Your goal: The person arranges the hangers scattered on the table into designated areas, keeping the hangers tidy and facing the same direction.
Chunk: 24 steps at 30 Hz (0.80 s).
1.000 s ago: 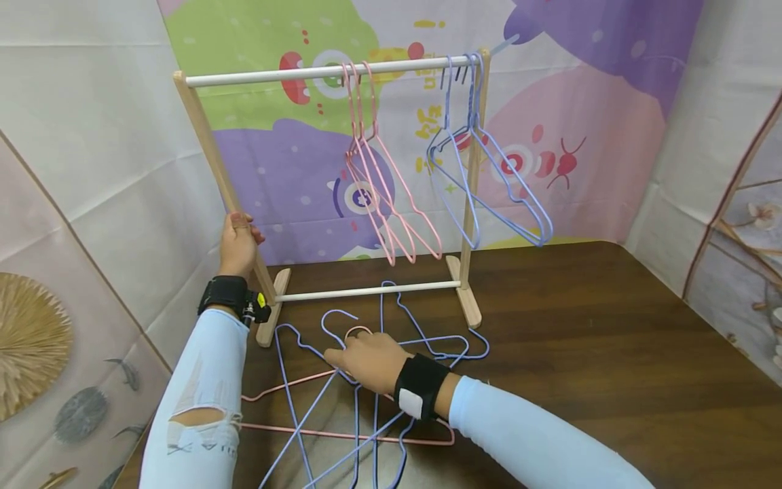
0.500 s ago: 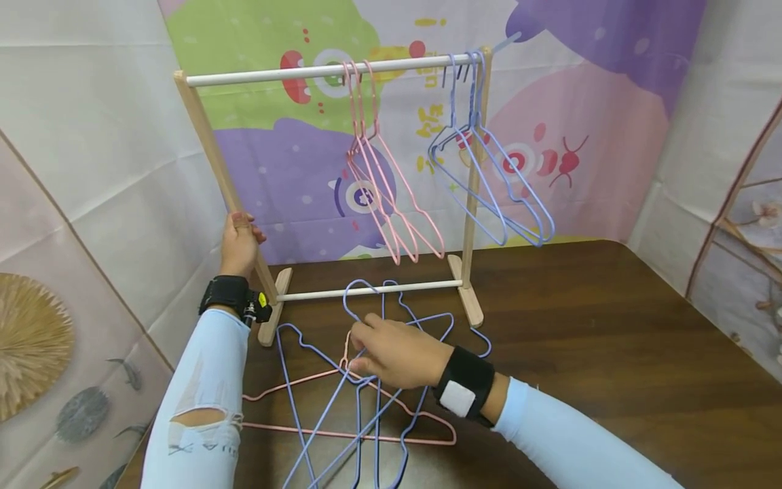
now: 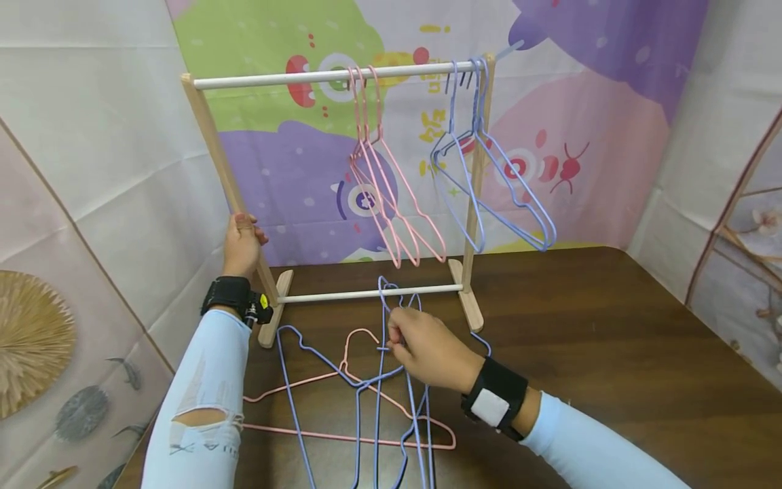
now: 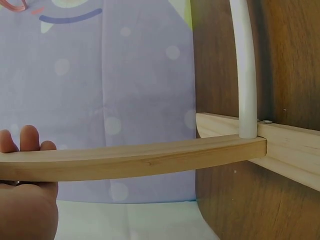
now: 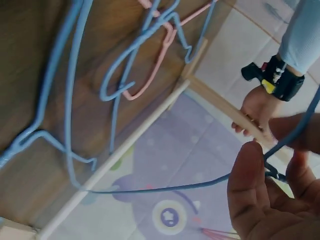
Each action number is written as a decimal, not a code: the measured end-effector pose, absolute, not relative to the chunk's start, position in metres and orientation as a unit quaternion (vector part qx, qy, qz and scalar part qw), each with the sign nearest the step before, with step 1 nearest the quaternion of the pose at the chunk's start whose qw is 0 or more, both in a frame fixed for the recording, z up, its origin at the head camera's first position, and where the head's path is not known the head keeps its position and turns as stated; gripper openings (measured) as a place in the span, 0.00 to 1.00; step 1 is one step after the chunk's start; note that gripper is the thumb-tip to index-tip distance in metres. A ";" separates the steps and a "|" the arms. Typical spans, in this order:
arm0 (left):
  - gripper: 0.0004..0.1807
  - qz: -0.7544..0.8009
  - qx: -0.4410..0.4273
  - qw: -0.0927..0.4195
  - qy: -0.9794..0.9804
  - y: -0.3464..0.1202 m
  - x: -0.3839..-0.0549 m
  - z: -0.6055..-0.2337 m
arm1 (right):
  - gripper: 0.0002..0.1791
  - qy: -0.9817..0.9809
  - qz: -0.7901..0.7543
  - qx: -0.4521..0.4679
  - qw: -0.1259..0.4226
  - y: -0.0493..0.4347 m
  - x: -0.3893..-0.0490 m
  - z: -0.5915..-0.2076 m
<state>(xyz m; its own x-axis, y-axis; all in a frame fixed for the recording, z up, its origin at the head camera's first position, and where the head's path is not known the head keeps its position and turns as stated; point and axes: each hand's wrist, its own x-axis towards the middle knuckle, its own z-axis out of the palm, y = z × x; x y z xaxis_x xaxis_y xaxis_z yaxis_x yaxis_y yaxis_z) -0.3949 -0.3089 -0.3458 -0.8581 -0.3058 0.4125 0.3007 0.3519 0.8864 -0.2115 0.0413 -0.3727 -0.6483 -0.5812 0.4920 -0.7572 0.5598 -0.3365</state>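
A clothes rack with wooden posts stands on the table, and my left hand (image 3: 241, 244) grips its left post (image 3: 210, 142). In the left wrist view, fingertips show over one side of that wooden post (image 4: 150, 160). My right hand (image 3: 435, 348) pinches a blue clothes hanger, raised a little over the other hangers. The right wrist view shows the held hanger's wire (image 5: 150, 190) between thumb and fingers (image 5: 246, 185). Beneath it, a pink hanger (image 3: 348, 437) and several blue hangers (image 3: 288, 387) lie overlapping on the table.
Three pink hangers (image 3: 398, 170) hang mid-rail on the white top rail (image 3: 263, 80). Several blue hangers (image 3: 452, 109) hang at its right end. A white lower bar (image 3: 330, 296) joins the wooden feet. A printed cloth (image 3: 281, 176) covers the back above the brown table (image 3: 580, 339).
My right hand has pulled a blue hanger up from the pile and moved right with it, uncovering the pink hanger's hook. My left hand has stayed on the post.
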 end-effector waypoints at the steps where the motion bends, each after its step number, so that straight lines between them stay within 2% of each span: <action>1: 0.34 -0.569 0.003 0.266 -0.778 -0.309 -0.395 -0.346 | 0.14 -0.867 0.277 0.377 0.171 0.043 -0.212 -0.375; 10: 0.32 -0.582 0.001 0.266 -0.768 -0.309 -0.398 -0.346 | 0.20 -0.858 0.353 0.276 0.251 0.052 -0.215 -0.383; 14: 0.31 -0.583 0.002 0.268 -0.767 -0.309 -0.398 -0.347 | 0.21 -0.857 0.372 0.240 0.266 0.056 -0.215 -0.382; 18: 0.32 -0.587 0.001 0.269 -0.764 -0.309 -0.398 -0.347 | 0.22 -0.857 0.401 0.207 0.247 0.059 -0.215 -0.381; 24: 0.31 -0.590 0.000 0.264 -0.763 -0.308 -0.398 -0.347 | 0.16 -0.847 0.486 0.156 0.148 0.062 -0.211 -0.385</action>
